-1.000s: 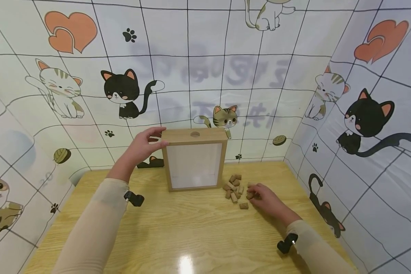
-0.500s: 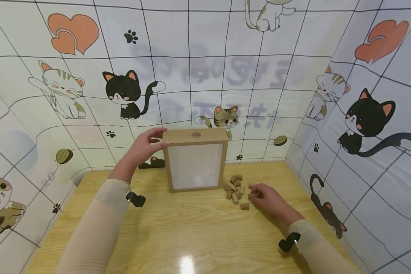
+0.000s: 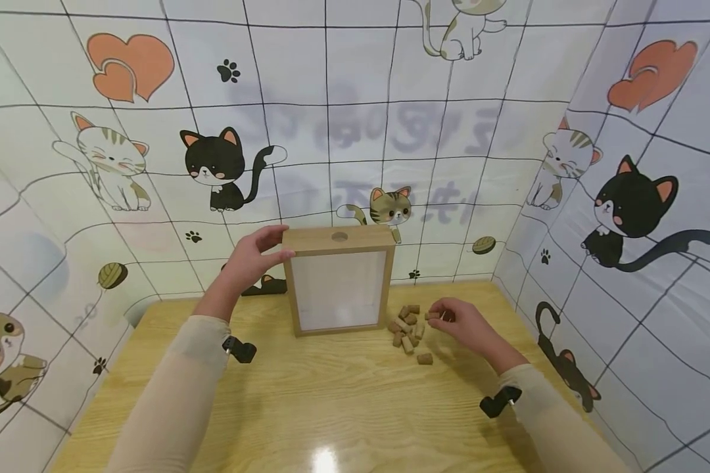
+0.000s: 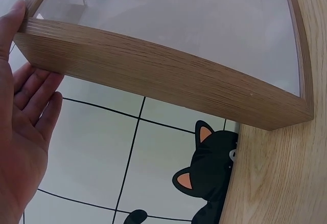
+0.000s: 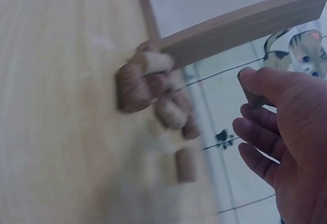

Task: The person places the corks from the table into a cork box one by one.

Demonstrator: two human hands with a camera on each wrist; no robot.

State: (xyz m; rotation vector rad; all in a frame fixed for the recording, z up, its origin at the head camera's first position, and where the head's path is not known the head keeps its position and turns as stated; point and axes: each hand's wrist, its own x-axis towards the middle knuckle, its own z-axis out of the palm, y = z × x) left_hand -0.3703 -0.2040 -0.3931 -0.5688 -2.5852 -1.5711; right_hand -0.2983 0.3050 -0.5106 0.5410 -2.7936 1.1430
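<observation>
A wooden shadow box [image 3: 387,292] with a clear front and a round hole in its top stands upright at the back of the table. My left hand [image 3: 251,263] grips its upper left corner, thumb at the front edge and fingers behind, as the left wrist view also shows. To the right of the box lies a loose pile of corks [image 3: 407,343]. Beside that pile, my right hand [image 3: 464,325] pinches one cork [image 5: 250,95] between thumb and forefinger, its other fingers loosely bent. Most of this cork is hidden by the thumb.
A single cork [image 3: 425,359] lies in front of the pile on the wood-grain table [image 3: 331,401]. Cloth walls [image 3: 296,66] printed with cats and a grid rise close behind the box and along both sides.
My right hand has lifted from the table beside the pile, with a cork between its fingertips. The left hand keeps its hold on the box corner. The head view has shifted slightly.
</observation>
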